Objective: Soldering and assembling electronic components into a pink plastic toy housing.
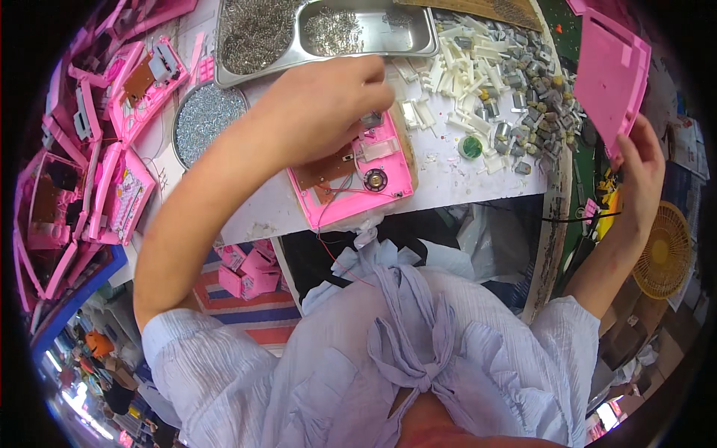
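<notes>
Pink casing lies open on the white table before you | your left hand: curled over it, cannot tell whether grasping | your right hand: pinching a pink panel | screw bowl: partly blocked by your left forearm | metal tray beyond, motors rightward

The white-topped counter shows specks of debris on its bare surface. A steel tray with rounded compartments lies along the far side, and a round metal bowl stands to its left. Near the front edge, an open pink casing rests on a tan pad. Rightward, white plastic parts spread loosely into grey motor-like pieces, with a small round green item beside them.
</notes>
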{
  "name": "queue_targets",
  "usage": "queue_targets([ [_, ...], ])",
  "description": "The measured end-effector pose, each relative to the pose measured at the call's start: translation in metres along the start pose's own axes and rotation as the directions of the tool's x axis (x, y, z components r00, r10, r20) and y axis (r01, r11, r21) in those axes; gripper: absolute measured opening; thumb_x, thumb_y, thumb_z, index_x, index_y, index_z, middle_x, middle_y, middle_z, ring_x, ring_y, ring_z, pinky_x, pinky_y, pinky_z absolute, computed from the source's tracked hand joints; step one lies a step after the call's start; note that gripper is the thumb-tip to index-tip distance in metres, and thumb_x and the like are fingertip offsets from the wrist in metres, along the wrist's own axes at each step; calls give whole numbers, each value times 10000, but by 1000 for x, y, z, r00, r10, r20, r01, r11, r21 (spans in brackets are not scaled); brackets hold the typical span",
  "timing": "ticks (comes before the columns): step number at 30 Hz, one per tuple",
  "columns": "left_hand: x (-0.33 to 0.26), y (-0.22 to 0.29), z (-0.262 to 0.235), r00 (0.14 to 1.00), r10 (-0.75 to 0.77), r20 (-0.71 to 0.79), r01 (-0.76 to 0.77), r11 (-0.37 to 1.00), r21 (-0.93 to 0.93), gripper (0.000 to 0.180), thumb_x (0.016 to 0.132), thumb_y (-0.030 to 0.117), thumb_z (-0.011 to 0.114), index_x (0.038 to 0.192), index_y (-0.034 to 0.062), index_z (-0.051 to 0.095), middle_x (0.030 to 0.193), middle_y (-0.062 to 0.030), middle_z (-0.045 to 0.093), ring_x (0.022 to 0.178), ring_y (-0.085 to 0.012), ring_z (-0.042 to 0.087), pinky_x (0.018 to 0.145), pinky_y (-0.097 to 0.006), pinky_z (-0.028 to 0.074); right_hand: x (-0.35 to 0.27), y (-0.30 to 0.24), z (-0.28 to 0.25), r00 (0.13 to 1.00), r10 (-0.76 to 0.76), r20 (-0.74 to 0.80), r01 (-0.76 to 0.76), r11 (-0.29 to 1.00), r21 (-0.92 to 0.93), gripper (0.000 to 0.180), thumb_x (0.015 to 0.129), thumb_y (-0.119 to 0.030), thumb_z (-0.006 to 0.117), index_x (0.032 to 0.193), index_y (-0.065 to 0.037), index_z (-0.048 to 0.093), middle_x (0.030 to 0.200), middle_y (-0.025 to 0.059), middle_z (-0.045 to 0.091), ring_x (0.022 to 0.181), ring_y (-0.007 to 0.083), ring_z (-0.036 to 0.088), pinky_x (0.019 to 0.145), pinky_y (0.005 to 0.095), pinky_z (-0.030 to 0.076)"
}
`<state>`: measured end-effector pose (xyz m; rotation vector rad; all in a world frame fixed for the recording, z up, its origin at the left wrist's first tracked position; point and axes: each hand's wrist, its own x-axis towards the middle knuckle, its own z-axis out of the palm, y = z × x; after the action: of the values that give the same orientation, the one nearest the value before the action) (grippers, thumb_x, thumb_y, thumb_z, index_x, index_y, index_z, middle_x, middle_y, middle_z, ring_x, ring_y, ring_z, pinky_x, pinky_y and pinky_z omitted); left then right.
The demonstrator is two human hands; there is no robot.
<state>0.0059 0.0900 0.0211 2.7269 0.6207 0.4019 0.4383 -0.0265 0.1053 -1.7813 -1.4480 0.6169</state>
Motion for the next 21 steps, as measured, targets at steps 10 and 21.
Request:
queue_targets([
  [10,-33,11,42,947,70,-313,19,962,274,226,763,152,702,986,115,713,1037,-21,658,893,-217,631,908,-395,470,-41,-37,79,979,-86,185,-5,896,444,442,888,-112,748,1275,44,604,1008,55,695,731,73,617,549,206,469],
  [21,-37,29,20,857,-195,-477,205,978,-32,252,853,113,702,1101,77,717,1098,-81,646,950,-221,621,873,-366,481,-56,-21,143,902,-235,363,-284,311,907,565,892,-161,698,1371,91,538,995,200,700,534,156,619,389,256,478],
])
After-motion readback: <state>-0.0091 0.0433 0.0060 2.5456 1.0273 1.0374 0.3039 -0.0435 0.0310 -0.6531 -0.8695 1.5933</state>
